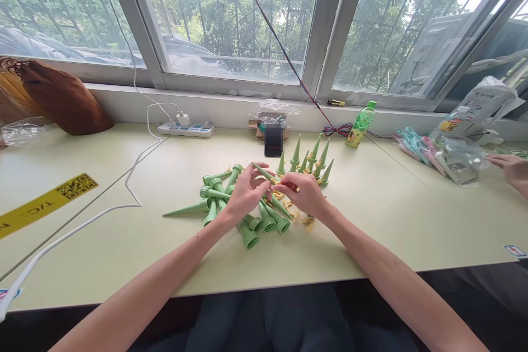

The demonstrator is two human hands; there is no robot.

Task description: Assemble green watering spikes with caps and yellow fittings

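My left hand (248, 191) is closed round a green plastic watering spike (260, 169), its tip pointing up and left. At the spike's other end my right hand (304, 191) pinches a small yellow valve piece (275, 180); whether it is seated in the spike is hidden by the fingers. Loose green spikes (250, 237) lie in a heap under and left of my hands. Several spikes with yellow pieces on them (314, 151) stand upright behind my right hand. More yellow pieces (309, 224) are scattered beneath my right wrist.
Behind stand a phone (273, 140) and a green-capped drink bottle (360, 125). A power strip (186, 130) with a white cable (134, 176) lies left. Clips and plastic bags (457, 159) are on the right, near another person's hand (509, 170). A brown pouch (61, 99) sits far left.
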